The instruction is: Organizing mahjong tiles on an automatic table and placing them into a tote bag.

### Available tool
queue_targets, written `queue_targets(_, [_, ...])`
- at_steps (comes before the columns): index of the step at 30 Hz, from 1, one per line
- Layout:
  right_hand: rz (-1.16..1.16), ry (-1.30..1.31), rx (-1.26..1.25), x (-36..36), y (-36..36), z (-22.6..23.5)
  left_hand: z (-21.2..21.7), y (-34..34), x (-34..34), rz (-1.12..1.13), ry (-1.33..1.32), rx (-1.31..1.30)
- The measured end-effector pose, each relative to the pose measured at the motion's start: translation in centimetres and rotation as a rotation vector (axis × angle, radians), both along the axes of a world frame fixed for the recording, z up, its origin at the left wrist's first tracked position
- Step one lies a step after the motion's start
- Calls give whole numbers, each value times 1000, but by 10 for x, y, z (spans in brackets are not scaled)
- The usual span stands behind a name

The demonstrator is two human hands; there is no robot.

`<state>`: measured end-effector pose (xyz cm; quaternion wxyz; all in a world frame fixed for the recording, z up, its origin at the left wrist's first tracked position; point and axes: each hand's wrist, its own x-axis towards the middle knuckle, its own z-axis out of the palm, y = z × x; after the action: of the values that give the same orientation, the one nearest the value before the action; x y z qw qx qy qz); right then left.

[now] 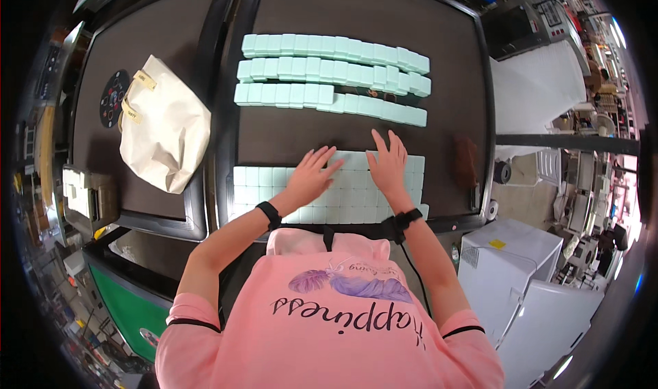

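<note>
The flat block of pale green tiles (264, 190) lies under the left hand (310, 176) and right hand (389, 168), both spread and gripping nothing, its long side going left-to-right on the worktop (288, 132), right hand nearer the three tile rows (370, 107).

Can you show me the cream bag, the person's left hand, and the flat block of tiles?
Cream bag (166, 130): head view, on its creased middle.
Left hand (308, 179): head view, on the back of it.
Block of tiles (348, 197): head view, on tile tops between the forearms.
</note>
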<state>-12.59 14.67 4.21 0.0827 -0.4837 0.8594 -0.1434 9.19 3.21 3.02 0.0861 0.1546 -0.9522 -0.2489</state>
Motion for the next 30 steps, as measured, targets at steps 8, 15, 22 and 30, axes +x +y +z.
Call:
queue_targets(8, [-168, 8, 195, 7, 91, -8, -8, 44, -25, -16, 26, -30])
queue_targets(15, [-180, 10, 116, 4, 77, -22, -23, 39, -49, 49, -9, -87])
queue_targets(22, [-136, 157, 36, -44, 66, -21, -15, 14, -73, 57, -114, -196])
queue_targets(30, [-23, -125, 209, -107, 57, 3, -14, 3, -100, 233, -289, -195])
